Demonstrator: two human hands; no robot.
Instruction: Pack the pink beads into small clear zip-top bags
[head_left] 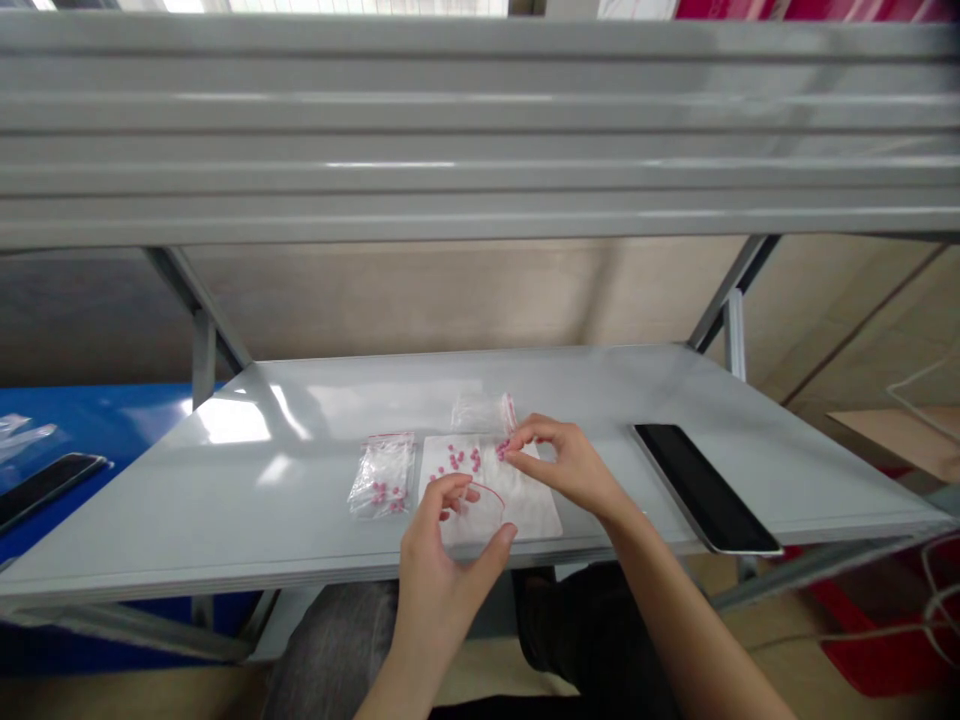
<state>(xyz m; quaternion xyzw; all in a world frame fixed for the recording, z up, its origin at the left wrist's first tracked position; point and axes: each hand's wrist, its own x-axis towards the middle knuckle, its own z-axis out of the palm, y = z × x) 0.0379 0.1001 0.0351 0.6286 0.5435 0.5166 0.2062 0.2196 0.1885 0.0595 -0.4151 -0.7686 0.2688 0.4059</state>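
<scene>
A thin red cord [491, 490] curves out from the curled fingers of my left hand [442, 545], whose thumb stands apart from the index finger. My right hand [566, 465] has thumb and index finger brought together on a pink bead [503, 450] at the far right part of a white sheet [536, 515]. How many beads its fingertips hold is too small to tell. Several loose pink beads [456, 458] are scattered across the sheet, just beyond my left hand. The cord's far end is hard to make out.
Left of the sheet lies a clear zip bag [382, 475] with pink beads inside. Another clear bag [480, 411] lies behind the sheet. A black-screened tablet [705, 485] rests at the right. A phone [49, 490] lies on a blue surface at left. A grey shelf [480, 140] spans overhead.
</scene>
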